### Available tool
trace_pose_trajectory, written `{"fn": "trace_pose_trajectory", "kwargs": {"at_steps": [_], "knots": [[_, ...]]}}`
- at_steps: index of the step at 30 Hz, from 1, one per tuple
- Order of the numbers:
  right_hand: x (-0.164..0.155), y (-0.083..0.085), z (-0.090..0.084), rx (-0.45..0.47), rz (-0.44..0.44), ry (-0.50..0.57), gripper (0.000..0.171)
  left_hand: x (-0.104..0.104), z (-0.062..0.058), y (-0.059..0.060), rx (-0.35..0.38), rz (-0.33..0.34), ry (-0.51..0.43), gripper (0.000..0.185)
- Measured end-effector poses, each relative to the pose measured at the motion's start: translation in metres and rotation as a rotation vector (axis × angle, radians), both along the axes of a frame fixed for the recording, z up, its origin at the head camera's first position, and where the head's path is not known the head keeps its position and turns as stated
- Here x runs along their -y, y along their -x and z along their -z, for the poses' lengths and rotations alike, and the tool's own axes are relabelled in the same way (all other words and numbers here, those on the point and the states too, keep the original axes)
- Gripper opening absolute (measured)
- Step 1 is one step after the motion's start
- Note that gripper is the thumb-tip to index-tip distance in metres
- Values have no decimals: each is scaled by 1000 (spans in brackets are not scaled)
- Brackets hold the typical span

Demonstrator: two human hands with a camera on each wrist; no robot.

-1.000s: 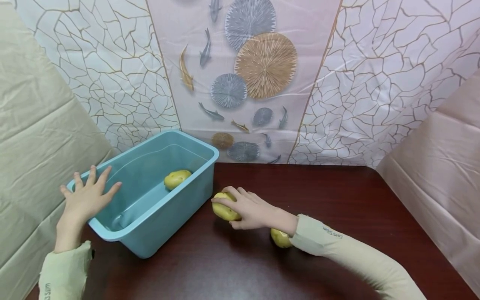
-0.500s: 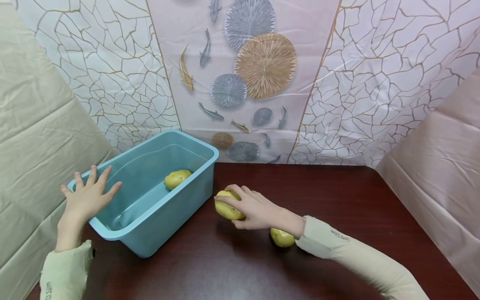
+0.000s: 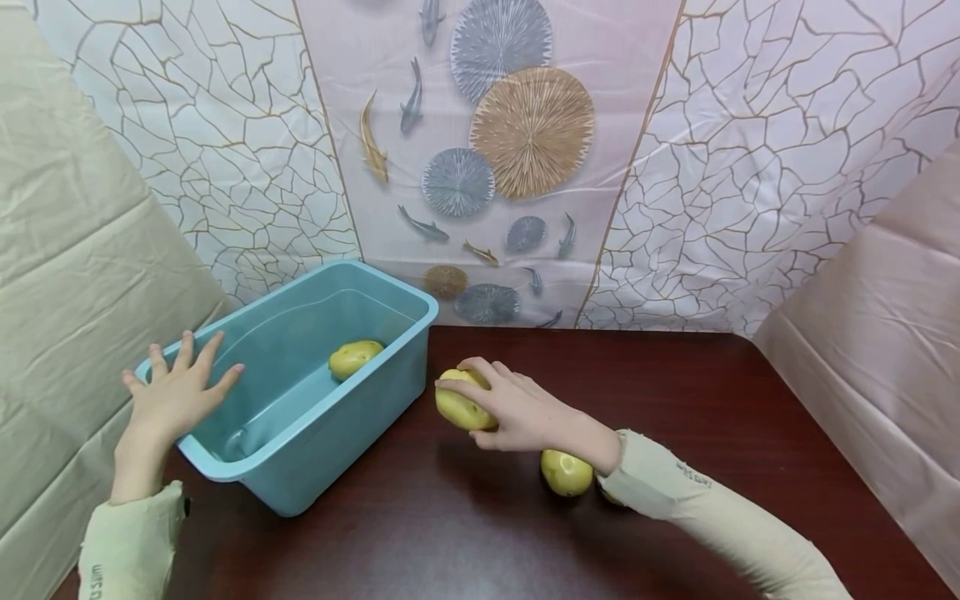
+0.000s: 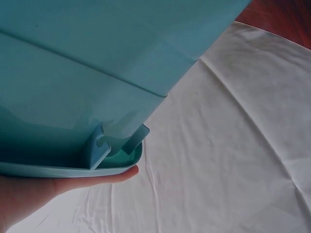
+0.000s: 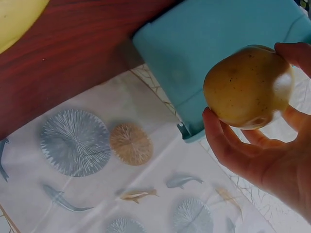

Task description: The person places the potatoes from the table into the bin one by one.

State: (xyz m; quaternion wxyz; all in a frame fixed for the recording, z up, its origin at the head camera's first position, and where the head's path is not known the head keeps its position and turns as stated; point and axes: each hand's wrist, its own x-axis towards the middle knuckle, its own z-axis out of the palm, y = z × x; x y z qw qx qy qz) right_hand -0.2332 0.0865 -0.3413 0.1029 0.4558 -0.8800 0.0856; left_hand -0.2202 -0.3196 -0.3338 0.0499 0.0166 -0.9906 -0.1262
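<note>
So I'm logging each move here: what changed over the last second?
The right hand, gripping a potato, lifted it off the table and carried it slightly right. The left hand stayed on the bin's rim; the potato in the bin and the one on the table stayed put.

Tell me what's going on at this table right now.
A person's right hand grips a yellow potato, held just above the dark wooden table beside a blue plastic tub. The left hand rests with fingers spread on the tub's near corner rim. One potato already lies inside the tub, and another potato sits on the table under the right forearm.
</note>
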Motion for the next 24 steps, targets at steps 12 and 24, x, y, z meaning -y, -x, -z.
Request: {"fn": "trace_pose_trajectory", "kwargs": {"at_steps": [12,24], "knots": [[0,-3,-12,-5,2,39,67,1,-1,1,5,1,5,81],[4,-6,-23,-26,-1,82,67,1,-1,1,4,0,2,82]]}}
